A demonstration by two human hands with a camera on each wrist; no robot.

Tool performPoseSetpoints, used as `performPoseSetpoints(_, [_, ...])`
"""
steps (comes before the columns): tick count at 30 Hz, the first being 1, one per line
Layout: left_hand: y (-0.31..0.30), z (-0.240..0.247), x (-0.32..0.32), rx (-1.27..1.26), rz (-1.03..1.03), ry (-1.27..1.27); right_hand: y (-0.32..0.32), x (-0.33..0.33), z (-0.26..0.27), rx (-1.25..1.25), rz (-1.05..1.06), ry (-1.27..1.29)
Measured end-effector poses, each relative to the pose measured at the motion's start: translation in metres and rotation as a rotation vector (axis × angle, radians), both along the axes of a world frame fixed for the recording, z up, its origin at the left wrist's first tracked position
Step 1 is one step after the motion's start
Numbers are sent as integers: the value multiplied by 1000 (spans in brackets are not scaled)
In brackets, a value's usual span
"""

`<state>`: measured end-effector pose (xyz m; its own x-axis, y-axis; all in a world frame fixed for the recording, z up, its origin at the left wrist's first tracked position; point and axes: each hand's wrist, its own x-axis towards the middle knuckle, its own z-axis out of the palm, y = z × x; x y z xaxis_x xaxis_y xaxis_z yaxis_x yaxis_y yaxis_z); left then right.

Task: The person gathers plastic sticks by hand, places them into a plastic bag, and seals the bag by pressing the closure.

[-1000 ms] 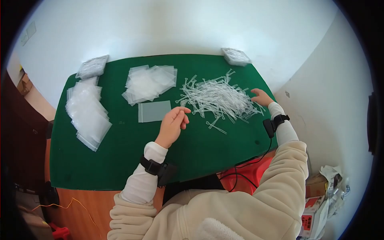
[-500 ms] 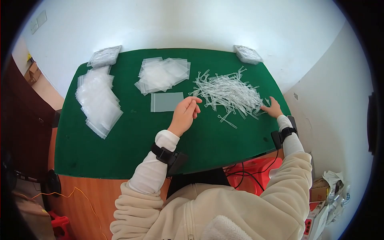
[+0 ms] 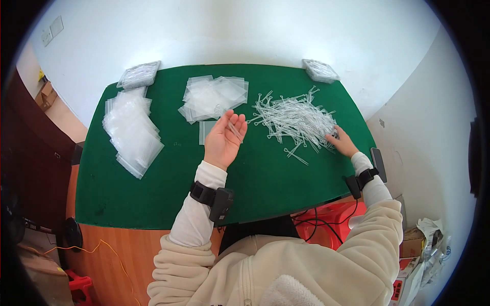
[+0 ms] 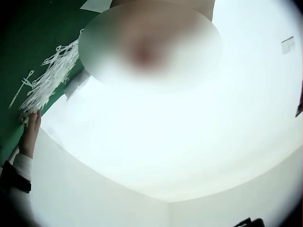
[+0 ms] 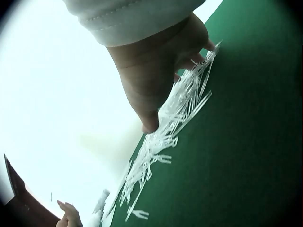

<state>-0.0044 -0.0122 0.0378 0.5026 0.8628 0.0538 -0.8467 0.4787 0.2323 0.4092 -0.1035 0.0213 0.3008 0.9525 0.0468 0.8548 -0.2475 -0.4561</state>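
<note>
A heap of clear plastic sticks (image 3: 293,120) with looped ends lies on the green tabletop; some ends look forked in the right wrist view. My right hand (image 3: 345,143) reaches into the heap's right side, thumb and fingers spread apart over the sticks (image 5: 182,101) in the right wrist view. Left of the heap, my left hand (image 3: 224,141) is turned palm up, and a few clear sticks (image 3: 235,130) lie across its bent fingers under the thumb. That hand partly covers a single clear zip bag (image 3: 205,130). The left wrist view blurs the left hand.
A pile of clear zip bags (image 3: 212,97) lies behind the left hand. More bags, fanned out (image 3: 132,135), cover the table's left side. Filled clear packs stand at the back left (image 3: 139,75) and back right (image 3: 320,71), near the wall.
My left hand has turned from palm inward to palm up, showing the sticks in it. My right hand has moved from beside the heap onto its right edge. The head view has shifted.
</note>
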Motion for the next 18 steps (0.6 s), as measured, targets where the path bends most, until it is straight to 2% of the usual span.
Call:
performPoseSetpoints(2, [4, -1, -2, -25, 49, -98, -5, -30, 10, 5, 45, -22])
performPoseSetpoints(5, [6, 0, -3, -45, 106, -140, -11, -58, 17, -47, 50, -402])
performPoseSetpoints(9, [8, -1, -6, -44, 167, -146, -9, -57, 16, -33, -30, -496])
performPoseSetpoints(14, [11, -12, -5, 14, 127, -174, 10, -35, 18, 22, -43, -521])
performPoseSetpoints(18, [11, -14, -2, 15, 104, -119, 27, -25, 22, 26, 5, -346])
